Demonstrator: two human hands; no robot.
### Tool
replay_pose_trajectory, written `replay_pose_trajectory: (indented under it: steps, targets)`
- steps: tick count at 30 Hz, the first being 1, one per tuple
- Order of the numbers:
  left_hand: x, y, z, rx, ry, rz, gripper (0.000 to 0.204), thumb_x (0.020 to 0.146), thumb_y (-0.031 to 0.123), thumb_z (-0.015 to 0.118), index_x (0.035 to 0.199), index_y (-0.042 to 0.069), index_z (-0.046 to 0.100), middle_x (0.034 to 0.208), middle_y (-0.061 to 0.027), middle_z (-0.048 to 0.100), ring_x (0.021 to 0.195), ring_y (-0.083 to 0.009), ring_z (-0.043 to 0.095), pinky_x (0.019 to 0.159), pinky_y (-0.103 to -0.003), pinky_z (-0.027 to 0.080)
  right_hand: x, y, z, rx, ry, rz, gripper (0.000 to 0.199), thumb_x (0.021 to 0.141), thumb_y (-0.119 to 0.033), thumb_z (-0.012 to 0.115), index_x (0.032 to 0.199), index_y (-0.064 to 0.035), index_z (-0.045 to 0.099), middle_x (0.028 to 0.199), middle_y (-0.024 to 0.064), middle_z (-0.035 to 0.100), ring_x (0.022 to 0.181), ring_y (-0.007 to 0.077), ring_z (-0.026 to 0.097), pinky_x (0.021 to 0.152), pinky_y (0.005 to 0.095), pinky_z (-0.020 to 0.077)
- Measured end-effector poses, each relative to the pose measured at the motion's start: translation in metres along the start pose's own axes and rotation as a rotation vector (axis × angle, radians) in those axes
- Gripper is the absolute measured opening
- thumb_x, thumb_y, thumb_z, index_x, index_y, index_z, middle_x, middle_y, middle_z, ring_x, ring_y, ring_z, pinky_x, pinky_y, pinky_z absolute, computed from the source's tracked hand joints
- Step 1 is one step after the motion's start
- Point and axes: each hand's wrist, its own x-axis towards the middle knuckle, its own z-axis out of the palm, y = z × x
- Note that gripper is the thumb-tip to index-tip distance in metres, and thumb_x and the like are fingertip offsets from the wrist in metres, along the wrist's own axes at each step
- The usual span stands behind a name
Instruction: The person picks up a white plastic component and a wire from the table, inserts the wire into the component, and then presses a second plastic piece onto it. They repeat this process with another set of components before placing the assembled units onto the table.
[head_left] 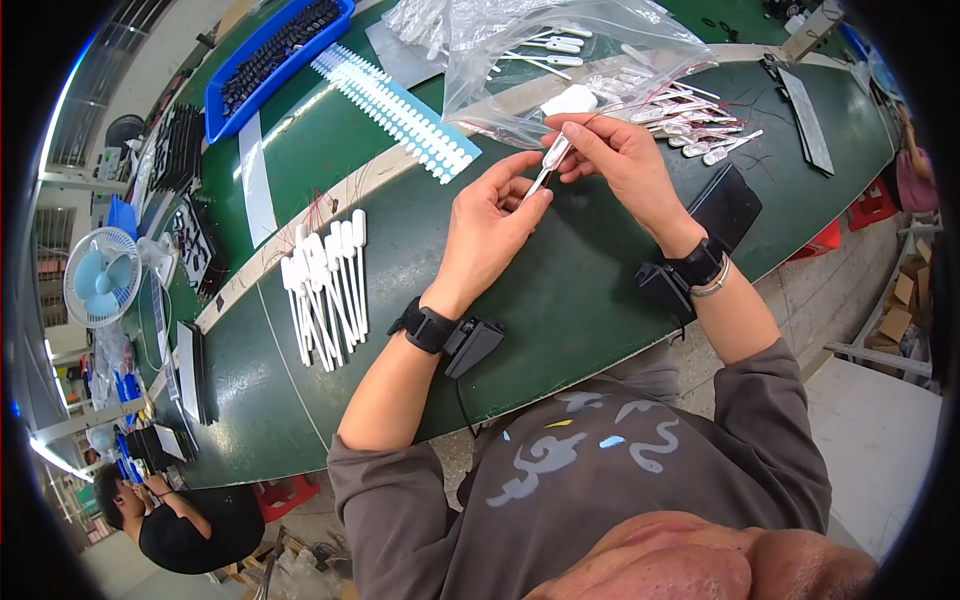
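My left hand [492, 222] and my right hand [612, 158] meet above the green table [560, 300]. Between their fingertips they hold one thin white plastic stick part [552, 158] with a thin red wire at its end. My right hand pinches the upper end; my left hand pinches the lower tip. A row of finished white stick parts [328, 285] lies to the left of my left hand. A loose pile of the same parts with red wires [690, 120] lies just beyond my right hand.
A clear plastic bag [540, 50] of parts lies at the table's far side. A white-and-blue strip of parts [395, 108] and a blue tray [275, 60] sit far left. A flat black pad [727, 205] rests by my right wrist. Another person [180, 520] sits lower left, near a small fan [102, 276].
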Motion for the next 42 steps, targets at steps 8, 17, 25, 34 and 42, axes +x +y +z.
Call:
replay_pose_trajectory:
  steps: [8,17,25,34,42]
  targets:
    - [-0.003,0.003,-0.001,0.325,0.053,0.124,0.045,0.09,0.009,0.071,0.133,0.002,0.058,0.09,-0.0021,0.069,0.074,-0.0056,0.063,0.067,-0.022,0.052,0.0,0.0,-0.002,-0.035,0.025,-0.01,0.031,0.102,-0.02,0.055,0.125,-0.0001,0.065,0.105,0.0067,0.07,0.08,0.0075,0.063,0.073,0.0239,0.057]
    - [-0.006,0.005,0.005,0.417,0.117,0.135,0.043,0.085,0.018,0.074,0.125,0.004,0.063,0.086,-0.0083,0.071,0.072,-0.0171,0.068,0.066,-0.031,0.053,0.0,0.002,-0.003,-0.033,0.042,-0.019,0.031,0.102,-0.019,0.056,0.124,-0.0001,0.065,0.104,0.0062,0.07,0.078,0.0069,0.062,0.073,0.0237,0.0571]
    - [-0.001,-0.001,-0.004,0.226,0.133,0.038,0.023,0.086,0.015,0.072,0.106,0.004,0.071,0.084,-0.0071,0.069,0.069,-0.0172,0.066,0.066,-0.03,0.052,0.0,0.003,-0.002,-0.042,0.061,-0.02,0.03,0.102,-0.018,0.057,0.123,0.0004,0.066,0.105,0.0062,0.07,0.079,0.0075,0.063,0.072,0.0236,0.0572]
    - [-0.005,0.007,-0.001,0.756,0.369,0.446,0.009,0.084,0.015,0.075,0.086,0.008,0.071,0.08,-0.0048,0.066,0.069,-0.0226,0.064,0.061,-0.034,0.051,0.0,0.001,-0.002,-0.028,0.104,-0.012,0.03,0.101,-0.019,0.058,0.122,0.0013,0.066,0.105,0.0062,0.07,0.08,0.0088,0.066,0.074,0.0234,0.0573]
    - [-0.004,0.008,-0.002,1.079,0.442,0.728,0.009,0.08,0.014,0.078,0.086,0.011,0.071,0.082,-0.0002,0.066,0.073,-0.0194,0.064,0.059,-0.033,0.05,0.0,0.001,-0.002,-0.006,0.111,0.001,0.03,0.101,-0.02,0.059,0.121,0.0011,0.066,0.103,0.006,0.07,0.082,0.0099,0.067,0.074,0.0231,0.0571]
